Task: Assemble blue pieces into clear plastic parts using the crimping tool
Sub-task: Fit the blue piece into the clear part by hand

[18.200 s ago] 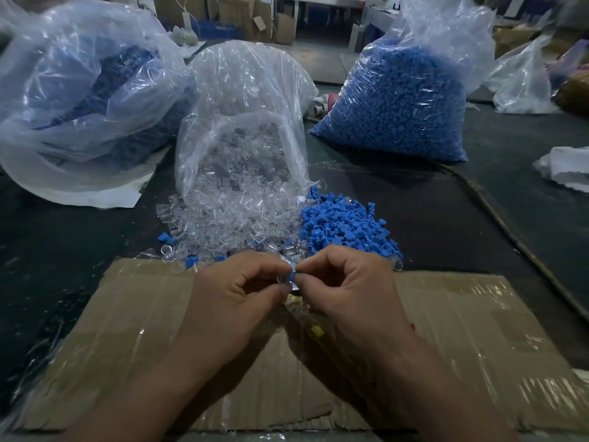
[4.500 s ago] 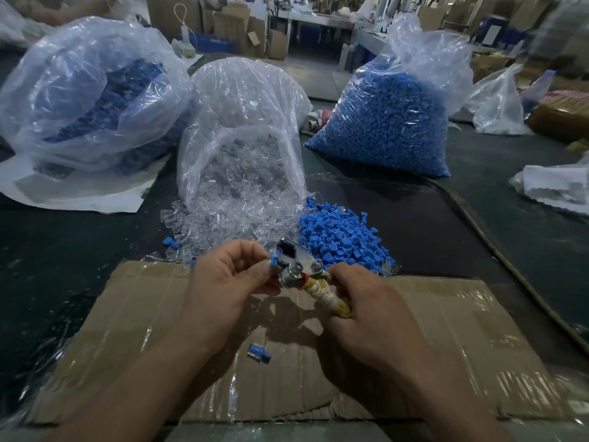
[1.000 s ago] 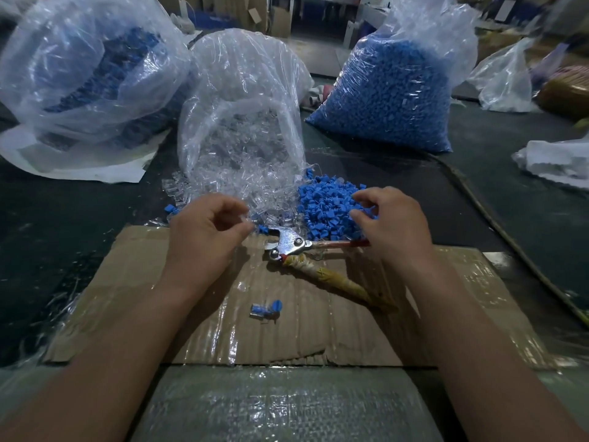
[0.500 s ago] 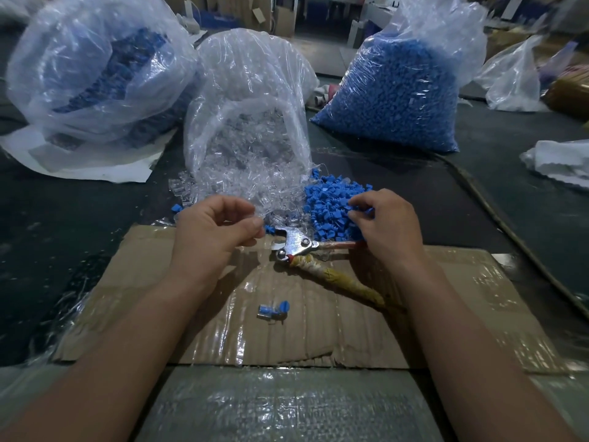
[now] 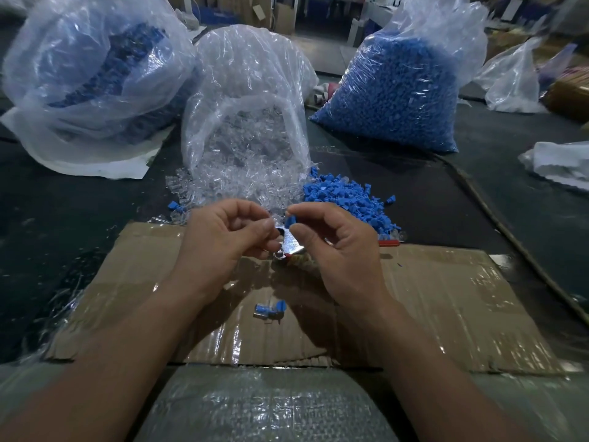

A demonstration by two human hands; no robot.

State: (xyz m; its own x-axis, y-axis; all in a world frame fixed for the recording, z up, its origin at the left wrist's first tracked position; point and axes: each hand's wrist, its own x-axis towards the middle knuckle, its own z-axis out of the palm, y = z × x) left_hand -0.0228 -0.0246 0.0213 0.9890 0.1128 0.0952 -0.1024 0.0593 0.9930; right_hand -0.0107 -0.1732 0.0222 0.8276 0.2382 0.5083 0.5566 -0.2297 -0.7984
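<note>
blue piece (image 5: 289, 222) seemingly pinched by right hand (image 5: 338, 250)

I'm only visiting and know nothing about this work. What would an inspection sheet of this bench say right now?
Surface: dark table, with a taped cardboard sheet as a mat.
Job's things: blue piece; crimping tool lying mostly hidden behind the hands; loose blue pile; clear parts spilling from an open bag; one blue-and-clear piece on the cardboard.
Clutter: right blue-filled bag; left bag; white plastic.
Hands: left hand has its fingers curled in a pinch, contents unclear; right hand pinches the blue piece.
Cables: brown cord-like line along the table; what it is, I cannot tell.
Surroundings: blurred boxes behind.
</note>
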